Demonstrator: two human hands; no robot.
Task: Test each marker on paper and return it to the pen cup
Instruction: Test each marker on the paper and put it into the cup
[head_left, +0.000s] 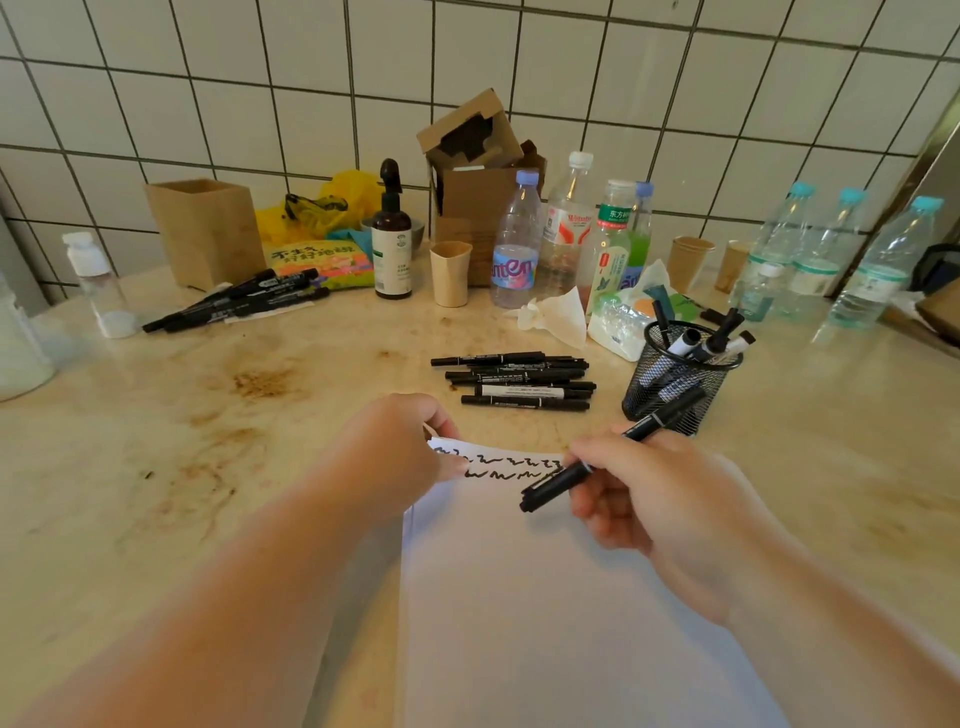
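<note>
Your right hand (670, 499) has its fingers curled round a black marker (608, 460), which slants from its lower left end over the paper (545, 597) up toward the pen cup (675, 384); whether that lower end is capped or touching the sheet is not clear. Your left hand (400, 452) pinches the far left corner of the paper, fingers bent, beside 2 rows of black squiggles (498, 467) along the sheet's top edge.

The paper lies on a stained beige counter (208, 441). Just beyond it sits a loose pile of black markers (519, 382), and to the right of that pile stands the black mesh pen cup with several markers upright in it. A second bunch of markers (239, 304) lies far left, near a wooden box (205, 231).

Along the white tiled wall (571, 62) you have a brown pump bottle (392, 244), a beige cup (451, 273), an open cardboard box (478, 171), several plastic bottles (566, 228), crumpled tissue (556, 314) and a yellow bag (322, 208).
</note>
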